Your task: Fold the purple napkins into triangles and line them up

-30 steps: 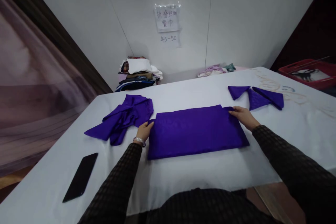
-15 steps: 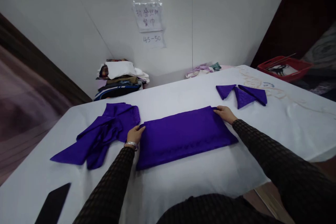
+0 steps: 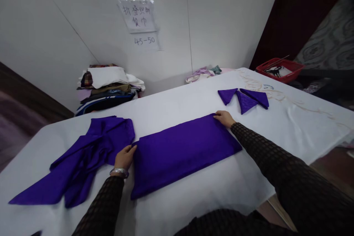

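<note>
In front of me a purple cloth napkin [image 3: 185, 151] lies folded into a long rectangle on the white tablecloth [image 3: 177, 103]. My left hand [image 3: 125, 157], with a silvery bracelet at the wrist, pinches its far left corner between thumb and fingers. The far right corner is pinched by my right hand [image 3: 224, 118]. Left of my left hand lies a crumpled heap of purple napkins [image 3: 91, 155], its loose ends spread toward the near left. Beyond my right hand are several purple triangular folded pieces [image 3: 246, 101].
A stack of folded clothes [image 3: 109, 88] is at the far left edge by the wall. A pinkish-purple cloth bundle [image 3: 203, 74] lies at the back edge. At the right back stands a red basket [image 3: 280, 70] holding black-handled scissors. A handwritten sign [image 3: 139, 20] hangs on the wall.
The camera view has turned to the right, so most things appear farther left. Both hands still grip the napkin's far corners, and it stays folded in a rectangle.
</note>
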Demonstrator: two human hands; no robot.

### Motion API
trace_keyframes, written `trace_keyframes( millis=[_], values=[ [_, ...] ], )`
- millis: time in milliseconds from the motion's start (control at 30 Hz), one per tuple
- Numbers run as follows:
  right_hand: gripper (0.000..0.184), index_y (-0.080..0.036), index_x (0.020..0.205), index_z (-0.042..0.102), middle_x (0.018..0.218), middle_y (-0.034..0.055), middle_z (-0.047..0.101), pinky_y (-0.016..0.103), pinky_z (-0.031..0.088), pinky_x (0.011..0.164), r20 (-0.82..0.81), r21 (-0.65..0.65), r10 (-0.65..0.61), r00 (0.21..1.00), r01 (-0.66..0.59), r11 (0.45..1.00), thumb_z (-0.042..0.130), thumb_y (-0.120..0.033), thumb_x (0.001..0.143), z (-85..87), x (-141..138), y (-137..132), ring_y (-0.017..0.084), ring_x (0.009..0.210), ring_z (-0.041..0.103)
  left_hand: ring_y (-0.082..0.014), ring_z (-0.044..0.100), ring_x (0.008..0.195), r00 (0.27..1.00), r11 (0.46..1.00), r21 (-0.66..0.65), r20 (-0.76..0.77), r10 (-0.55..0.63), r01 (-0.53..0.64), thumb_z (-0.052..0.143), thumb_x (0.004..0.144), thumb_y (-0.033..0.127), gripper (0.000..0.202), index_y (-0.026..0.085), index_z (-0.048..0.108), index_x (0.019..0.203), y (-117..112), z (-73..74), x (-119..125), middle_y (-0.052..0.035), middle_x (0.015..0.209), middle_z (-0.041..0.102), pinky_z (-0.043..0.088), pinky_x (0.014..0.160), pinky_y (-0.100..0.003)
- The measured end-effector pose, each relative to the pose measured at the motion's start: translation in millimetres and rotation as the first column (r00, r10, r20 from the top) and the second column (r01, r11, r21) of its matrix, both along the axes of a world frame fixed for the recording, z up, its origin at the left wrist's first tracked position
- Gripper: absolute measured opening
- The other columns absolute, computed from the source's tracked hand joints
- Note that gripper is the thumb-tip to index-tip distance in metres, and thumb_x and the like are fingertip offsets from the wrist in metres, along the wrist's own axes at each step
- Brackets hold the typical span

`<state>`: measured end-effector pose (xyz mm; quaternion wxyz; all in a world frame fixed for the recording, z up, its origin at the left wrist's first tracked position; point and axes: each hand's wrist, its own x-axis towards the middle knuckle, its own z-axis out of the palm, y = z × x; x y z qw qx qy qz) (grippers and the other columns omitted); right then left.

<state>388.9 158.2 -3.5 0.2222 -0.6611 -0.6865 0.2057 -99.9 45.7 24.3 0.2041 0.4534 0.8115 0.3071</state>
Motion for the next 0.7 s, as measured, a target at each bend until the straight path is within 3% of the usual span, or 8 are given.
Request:
trace_keyframes(
  millis=[200,533,700],
  values=[
    [0.015,-0.019,0.081,0.067,0.082,0.0032,0.068,0.024,0.037,0.064,0.088,-0.032,-0.076,0.993,0.079,0.996,0.060,-0.031,0.076,1.8,-5,5,0.017,0.078,0.059,-0.0229,0.064,0.075,0.997,0.998,-0.055,0.074,-0.016,0.020,0.063,0.055,0.043,0.027,0.020,0.067,0.068,1,0.4,-1,-0.0031,0.071,0.070,0.048,0.066,-0.028],
    [0.016,-0.019,0.087,0.068,0.092,0.0063,0.068,0.026,0.038,0.066,0.170,-0.059,-0.129,0.977,0.141,0.988,0.062,-0.029,0.076,6.0,-12,9,0.020,0.085,0.058,-0.0233,0.063,0.073,1.000,0.998,-0.057,0.023,-0.016,0.017,0.065,0.053,0.042,0.022,0.021,0.065,0.061,3,2.1,-5,-0.0025,0.066,0.068,0.049,0.063,-0.029],
    [0.014,-0.020,0.086,0.068,0.090,0.0048,0.069,0.025,0.037,0.066,0.164,-0.064,-0.119,0.979,0.131,0.989,0.061,-0.028,0.077,7.6,-10,10,0.018,0.083,0.059,-0.0237,0.063,0.075,0.997,0.997,-0.079,0.078,0.020,-0.014,0.068,0.049,0.040,0.023,0.021,0.065,0.062,5,3.9,-8,-0.0026,0.069,0.068,0.048,0.065,-0.029]
  ],
)
